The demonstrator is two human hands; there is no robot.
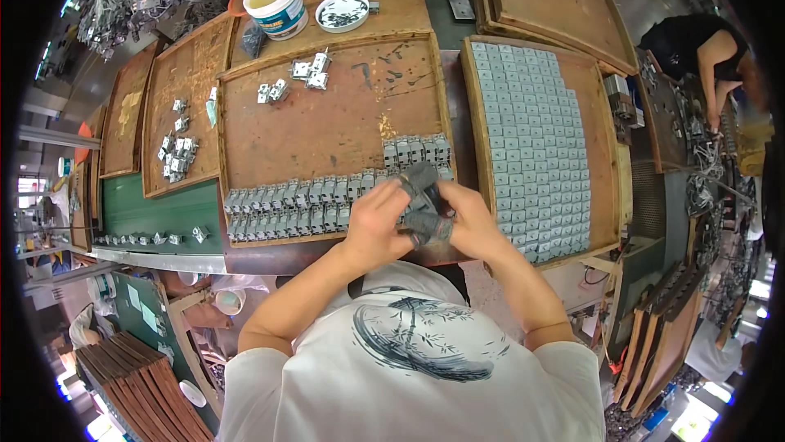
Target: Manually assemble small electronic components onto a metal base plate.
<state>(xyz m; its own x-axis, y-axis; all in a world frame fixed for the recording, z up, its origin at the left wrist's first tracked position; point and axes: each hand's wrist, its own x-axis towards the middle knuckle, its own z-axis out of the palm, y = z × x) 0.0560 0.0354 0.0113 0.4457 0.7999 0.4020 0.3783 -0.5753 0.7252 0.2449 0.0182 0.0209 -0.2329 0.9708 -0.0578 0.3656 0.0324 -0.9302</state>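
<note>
Holding both hands together over the near edge of the middle wooden tray (327, 127), we work on a small grey part (421, 197) caught between them. Our left hand (374, 221) curls its fingers around the left side of the part, and our right hand (468, 217) closes on it from the right, so both sets of fingers are clamped on it. The fingertips wear dark grey covers, which makes it hard to tell part from finger at the centre.

The part sits just above the two rows of grey metal pieces (290, 206) lined up along the tray's near edge, and close to a short stack of the same pieces (415, 148) right behind our hands. Farther back on this tray lie a few loose pieces (311, 72).

To our right, another tray (601, 115) is filled with a neat grid of flat grey pieces (536, 148). To our left, a narrower tray (184, 98) holds a scattered handful (176, 156). Behind the middle tray stand a white bucket (278, 7) with a red stick in it and a shallow white dish (342, 12). At the far right, another person (703, 45) in black bends over a bench.
</note>
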